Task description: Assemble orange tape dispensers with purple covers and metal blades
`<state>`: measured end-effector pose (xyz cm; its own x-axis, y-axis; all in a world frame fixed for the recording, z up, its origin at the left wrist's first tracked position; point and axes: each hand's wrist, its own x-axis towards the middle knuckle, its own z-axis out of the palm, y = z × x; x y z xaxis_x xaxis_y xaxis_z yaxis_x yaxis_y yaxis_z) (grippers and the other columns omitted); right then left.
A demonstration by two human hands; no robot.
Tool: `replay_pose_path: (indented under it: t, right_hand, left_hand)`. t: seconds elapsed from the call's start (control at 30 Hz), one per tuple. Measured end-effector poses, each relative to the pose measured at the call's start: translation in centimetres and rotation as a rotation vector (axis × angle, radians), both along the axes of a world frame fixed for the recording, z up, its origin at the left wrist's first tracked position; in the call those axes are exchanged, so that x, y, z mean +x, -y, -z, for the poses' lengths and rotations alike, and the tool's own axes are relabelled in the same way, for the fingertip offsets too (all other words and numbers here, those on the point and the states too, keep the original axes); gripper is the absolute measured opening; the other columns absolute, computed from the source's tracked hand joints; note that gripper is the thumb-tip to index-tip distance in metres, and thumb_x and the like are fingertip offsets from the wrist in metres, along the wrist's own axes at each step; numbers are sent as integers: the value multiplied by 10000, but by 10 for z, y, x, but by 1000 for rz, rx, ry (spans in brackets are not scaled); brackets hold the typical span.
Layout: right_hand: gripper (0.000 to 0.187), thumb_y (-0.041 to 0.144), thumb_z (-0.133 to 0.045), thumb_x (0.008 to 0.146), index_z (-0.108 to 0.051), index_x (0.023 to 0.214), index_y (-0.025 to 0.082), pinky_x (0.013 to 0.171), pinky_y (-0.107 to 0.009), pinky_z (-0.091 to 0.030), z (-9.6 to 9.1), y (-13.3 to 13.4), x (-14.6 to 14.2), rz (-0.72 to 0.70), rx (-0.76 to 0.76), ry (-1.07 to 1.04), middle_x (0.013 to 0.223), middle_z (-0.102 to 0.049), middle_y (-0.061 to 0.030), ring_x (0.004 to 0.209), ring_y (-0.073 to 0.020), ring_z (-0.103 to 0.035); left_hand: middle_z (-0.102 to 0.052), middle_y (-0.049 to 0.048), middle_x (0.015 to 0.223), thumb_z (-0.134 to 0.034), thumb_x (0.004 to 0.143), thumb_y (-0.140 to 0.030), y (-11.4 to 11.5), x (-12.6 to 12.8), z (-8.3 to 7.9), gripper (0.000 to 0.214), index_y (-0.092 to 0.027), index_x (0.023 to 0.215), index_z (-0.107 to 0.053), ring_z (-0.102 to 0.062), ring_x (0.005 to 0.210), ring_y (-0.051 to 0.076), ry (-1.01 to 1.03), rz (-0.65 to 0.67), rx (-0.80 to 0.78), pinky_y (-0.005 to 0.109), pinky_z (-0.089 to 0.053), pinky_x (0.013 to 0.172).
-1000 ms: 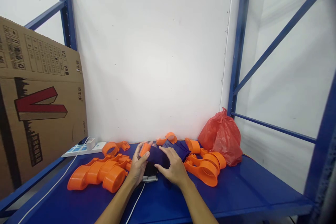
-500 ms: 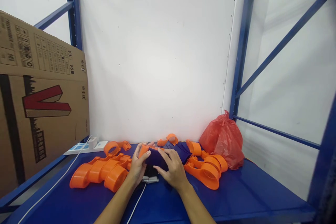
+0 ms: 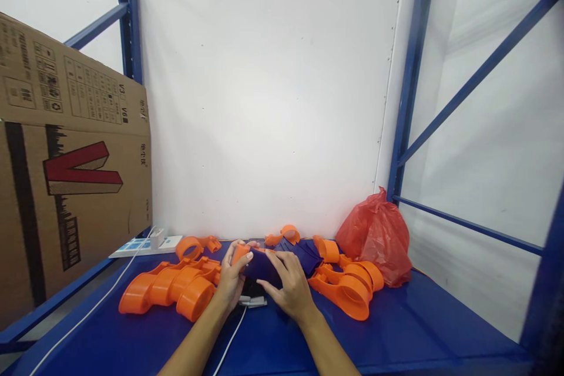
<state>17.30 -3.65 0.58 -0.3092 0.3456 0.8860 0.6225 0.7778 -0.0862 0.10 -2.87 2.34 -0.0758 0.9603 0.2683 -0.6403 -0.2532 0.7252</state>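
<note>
My left hand (image 3: pixel 231 277) is closed around an orange plastic part (image 3: pixel 239 251), its thumb pressing on the near side. Against that part lies a dark blue flat piece (image 3: pixel 262 267), tilted toward me. With fingertips on its upper edge and the thumb at its lower edge, my right hand (image 3: pixel 291 286) grips the blue piece from the right. The fingers and the blue piece hide most of the held orange part. Below them is a dark object with a pale grey connector (image 3: pixel 252 301) on a white cable (image 3: pixel 231 341), lying on the blue table (image 3: pixel 396 335).
Several orange ring-shaped parts (image 3: pixel 165 288) lie nested at left, and more orange ring parts (image 3: pixel 350 291) at right. Dark blue pieces (image 3: pixel 304 252) are stacked behind my hands. A red plastic bag (image 3: pixel 374 241), a white power strip (image 3: pixel 170 245) and a large cardboard box (image 3: pixel 97 188) stand around.
The camera view has shifted slightly. The blue piece tilts a little more toward me, while both hands keep nearly the same grip and position.
</note>
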Motion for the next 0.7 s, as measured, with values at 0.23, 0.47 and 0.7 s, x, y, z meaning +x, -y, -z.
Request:
replay_pose_path:
  t: [0.23, 0.47, 0.7]
  right_hand:
    - [691, 364, -713, 898, -424, 1519, 272, 911, -489, -542, 2, -1, -1, 8, 13, 6, 1182, -639, -135, 1079, -316, -609]
    - [690, 342, -717, 883, -440, 1513, 285, 957, -502, -526, 1, 0, 2, 7, 29, -21, 1220, -631, -128, 1134, -320, -594]
    - [551, 374, -677, 909, -542, 1431, 257, 984, -503, -520, 3, -2, 6, -21, -75, -189, 1231, -645, -135, 1143, -318, -608]
  left_hand:
    - [-757, 86, 1098, -881, 632, -270, 0, -1, 0, 499, -221, 1008, -556, -723, 1020, 276, 14, 0, -12, 344, -575, 817]
    - [-740, 107, 1175, -888, 629, -267, 1, 0, -1, 518, -226, 1018, -549, -665, 1169, 314, 78, 75, -20, 416, -534, 958]
    - [-690, 144, 1273, -831, 706, -411, -2, 1, 5, 548, -213, 1170, -617, -628, 1210, 344, 53, 161, 28, 467, -492, 1009]
